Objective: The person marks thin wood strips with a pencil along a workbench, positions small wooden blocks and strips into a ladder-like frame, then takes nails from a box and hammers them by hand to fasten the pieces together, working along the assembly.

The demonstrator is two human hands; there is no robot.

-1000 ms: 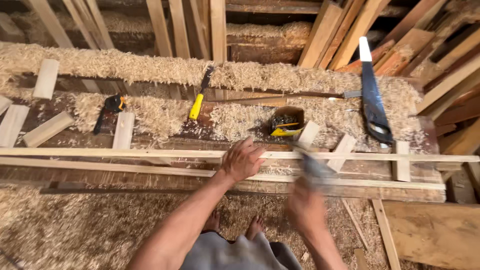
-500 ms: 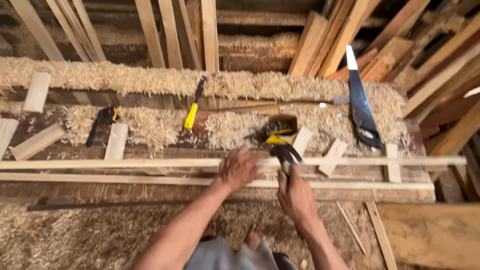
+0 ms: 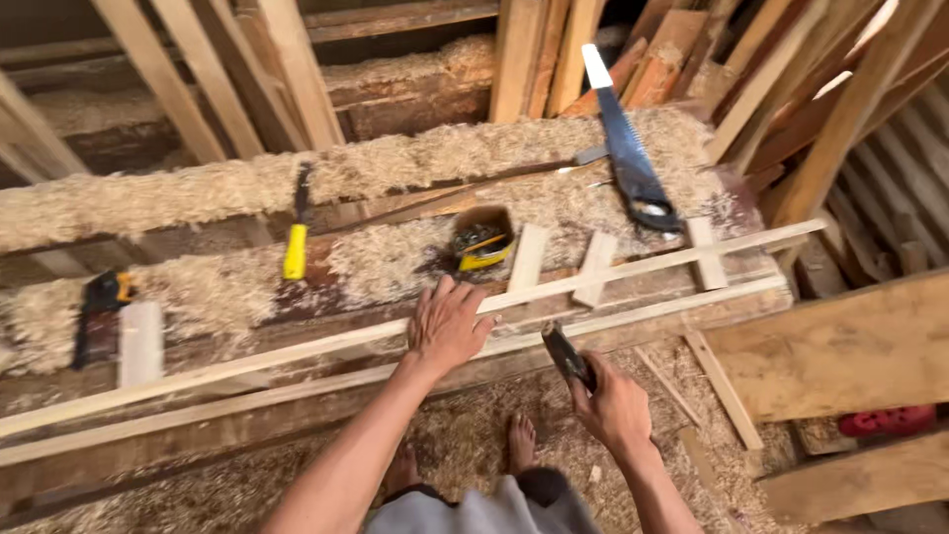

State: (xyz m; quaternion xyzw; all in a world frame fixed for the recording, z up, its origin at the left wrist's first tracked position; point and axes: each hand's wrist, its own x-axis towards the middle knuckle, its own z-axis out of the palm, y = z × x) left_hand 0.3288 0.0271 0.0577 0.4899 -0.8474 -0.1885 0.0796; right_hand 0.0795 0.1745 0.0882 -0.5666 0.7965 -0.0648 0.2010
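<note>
Head cam: L hand fingers spread flat on slats; R hand fingers gripping hammer.

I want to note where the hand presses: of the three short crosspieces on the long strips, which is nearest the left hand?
The leftmost crosspiece, just right of the left hand, beside the yellow tape measure.

Bare arms and feet, no sleeves; grey garment at the waist.
</note>
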